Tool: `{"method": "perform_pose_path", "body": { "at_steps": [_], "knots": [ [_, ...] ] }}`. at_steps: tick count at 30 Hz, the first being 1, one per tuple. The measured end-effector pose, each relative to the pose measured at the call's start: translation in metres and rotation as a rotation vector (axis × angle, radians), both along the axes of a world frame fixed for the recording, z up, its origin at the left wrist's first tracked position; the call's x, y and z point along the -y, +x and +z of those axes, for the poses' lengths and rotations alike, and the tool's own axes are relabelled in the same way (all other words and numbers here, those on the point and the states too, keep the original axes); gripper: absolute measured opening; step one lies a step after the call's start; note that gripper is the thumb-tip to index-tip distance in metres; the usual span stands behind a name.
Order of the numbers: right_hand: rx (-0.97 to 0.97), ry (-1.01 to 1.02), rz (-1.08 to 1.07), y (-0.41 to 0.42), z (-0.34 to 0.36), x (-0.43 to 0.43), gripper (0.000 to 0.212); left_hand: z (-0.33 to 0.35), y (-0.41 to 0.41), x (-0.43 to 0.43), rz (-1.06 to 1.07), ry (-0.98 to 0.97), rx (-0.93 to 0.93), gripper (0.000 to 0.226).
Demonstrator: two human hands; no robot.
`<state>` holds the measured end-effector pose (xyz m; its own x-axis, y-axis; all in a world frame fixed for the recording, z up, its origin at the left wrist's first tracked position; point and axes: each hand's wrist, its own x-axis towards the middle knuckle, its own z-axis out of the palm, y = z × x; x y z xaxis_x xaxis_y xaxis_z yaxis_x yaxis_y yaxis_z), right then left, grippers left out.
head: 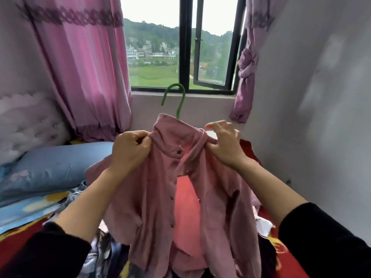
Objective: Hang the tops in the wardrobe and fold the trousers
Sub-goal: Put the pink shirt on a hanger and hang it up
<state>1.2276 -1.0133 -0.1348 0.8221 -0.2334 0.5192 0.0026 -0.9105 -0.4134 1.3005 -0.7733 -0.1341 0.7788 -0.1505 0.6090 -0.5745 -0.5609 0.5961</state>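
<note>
Black sleeves [325,237] lead to left hand [130,151] and right hand [224,145], each pinching a shoulder of pink shirt [156,197] onto green hanger [181,106] between them; next likely square it, carry to wardrobe.

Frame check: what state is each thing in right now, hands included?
Pink shirt: held up, front open, on the hanger.
Green hanger: inside the shirt, hook standing clear above it.
Left hand: grips one shoulder of the shirt.
Right hand: pinches the other shoulder.
Window: one sash ajar.
Right curtain: tied in a knot.
Left curtain: hanging loose.
</note>
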Motion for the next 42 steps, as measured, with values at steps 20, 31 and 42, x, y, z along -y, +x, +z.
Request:
{"method": "perform_pose_path", "body": {
  "at_steps": [20, 31, 42],
  "knots": [
    [0.316, 0.379, 0.842, -0.032, 0.146, -0.240, 0.018, 0.141, -0.211, -0.241, 0.629, 0.259, 0.405, 0.024],
    [-0.194, 0.636, 1.405, -0.091, 0.163, -0.387, 0.020, 0.128, -0.344, -0.375, 1.050, 0.075, 0.151, 0.030],
    [-0.176, 0.098, 1.591, -0.202, 0.133, -0.646, 0.041, 0.064, -0.448, -0.540, 1.321, 0.169, 0.138, 0.020]
  ]
}}
